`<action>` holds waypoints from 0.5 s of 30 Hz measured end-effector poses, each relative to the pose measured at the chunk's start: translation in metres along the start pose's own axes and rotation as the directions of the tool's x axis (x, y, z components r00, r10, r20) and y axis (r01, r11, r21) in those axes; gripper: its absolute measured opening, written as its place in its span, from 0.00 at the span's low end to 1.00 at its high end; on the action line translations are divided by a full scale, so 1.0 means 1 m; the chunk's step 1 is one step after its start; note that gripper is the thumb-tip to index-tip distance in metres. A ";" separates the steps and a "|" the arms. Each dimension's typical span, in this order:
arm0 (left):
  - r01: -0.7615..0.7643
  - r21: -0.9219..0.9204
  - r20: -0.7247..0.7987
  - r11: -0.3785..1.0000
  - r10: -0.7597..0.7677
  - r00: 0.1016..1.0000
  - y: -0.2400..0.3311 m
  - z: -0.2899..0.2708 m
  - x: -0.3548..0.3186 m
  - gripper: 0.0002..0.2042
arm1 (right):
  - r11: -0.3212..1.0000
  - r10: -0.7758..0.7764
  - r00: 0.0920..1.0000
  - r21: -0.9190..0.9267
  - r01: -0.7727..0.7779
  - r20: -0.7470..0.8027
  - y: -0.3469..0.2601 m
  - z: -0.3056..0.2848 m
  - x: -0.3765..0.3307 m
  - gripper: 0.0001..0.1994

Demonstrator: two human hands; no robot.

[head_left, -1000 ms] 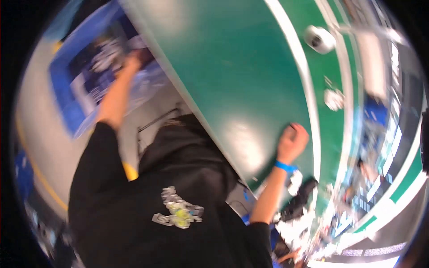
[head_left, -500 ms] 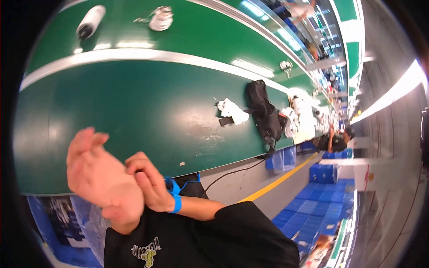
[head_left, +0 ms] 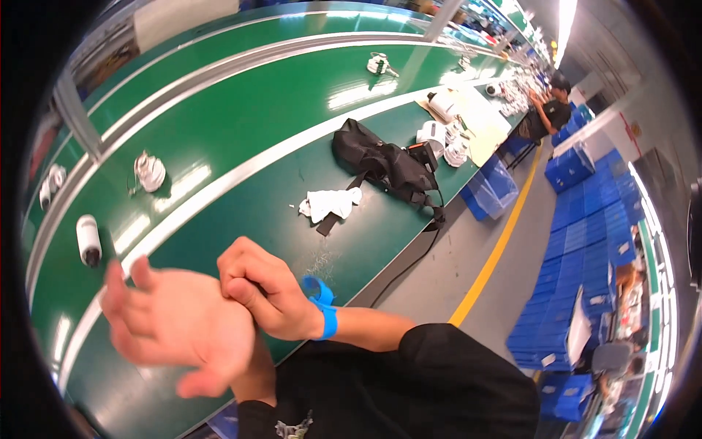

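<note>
My left hand (head_left: 186, 322) is raised over the near edge of the bench, palm up, its fingers spread and holding nothing. Against the side of its wrist presses my right hand (head_left: 263, 285), with the fingers curled closed. Whatever those fingers pinch there, if anything, is hidden. A blue wristband (head_left: 327, 311) with a standing loop circles my right wrist. Beyond the hands, a crumpled white cloth (head_left: 327, 203) lies on the dark green bench (head_left: 241, 223), partly over a flat black piece (head_left: 327, 224).
A black bag (head_left: 384, 164) lies farther along the bench, a cable hanging from it. White camera-like devices (head_left: 150, 172) and a white cylinder (head_left: 88, 238) stand on the green strip behind. Blue boxes (head_left: 570, 256) line the right floor. A co-worker (head_left: 552, 113) sits at the far end.
The view has swung, so the bench now runs up to the right and the bag and cloth sit nearer the middle. The right hand stays closed at the left wrist; the left stays open.
</note>
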State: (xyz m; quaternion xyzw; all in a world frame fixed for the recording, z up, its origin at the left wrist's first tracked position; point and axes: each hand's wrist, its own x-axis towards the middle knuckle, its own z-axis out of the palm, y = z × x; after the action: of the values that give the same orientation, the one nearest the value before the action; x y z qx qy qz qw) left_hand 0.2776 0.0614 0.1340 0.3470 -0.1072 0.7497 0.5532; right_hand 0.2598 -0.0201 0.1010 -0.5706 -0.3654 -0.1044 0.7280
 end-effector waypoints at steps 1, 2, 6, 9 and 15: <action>-0.067 -0.065 0.133 0.996 0.075 0.988 -0.003 -0.008 -0.003 0.38 | 0.999 0.039 0.999 0.031 -0.040 0.024 0.002 -0.002 0.005 0.07; -0.056 -0.016 0.219 0.998 0.058 0.974 -0.006 -0.014 -0.010 0.37 | 0.995 0.078 0.996 0.062 -0.081 0.051 0.005 -0.005 0.013 0.07; 0.059 -0.013 0.087 0.998 -0.058 0.995 -0.011 -0.002 0.002 0.37 | 0.991 0.124 0.992 0.060 -0.123 -0.006 0.019 0.007 0.001 0.08; -0.090 -0.027 -0.075 0.996 0.088 0.993 -0.021 -0.016 0.021 0.34 | 0.978 0.192 0.980 0.073 -0.195 0.048 0.018 0.020 -0.008 0.06; 0.101 -0.067 -0.113 0.993 -0.108 0.988 -0.031 -0.020 0.027 0.36 | 0.999 -0.051 0.989 0.021 0.049 0.136 0.029 0.037 0.033 0.07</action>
State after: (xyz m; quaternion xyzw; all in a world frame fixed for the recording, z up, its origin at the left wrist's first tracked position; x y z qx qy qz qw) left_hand 0.2937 0.1039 0.1293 0.2909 -0.0792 0.7348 0.6075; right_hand 0.2844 0.0317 0.1041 -0.5608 -0.4295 -0.0802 0.7033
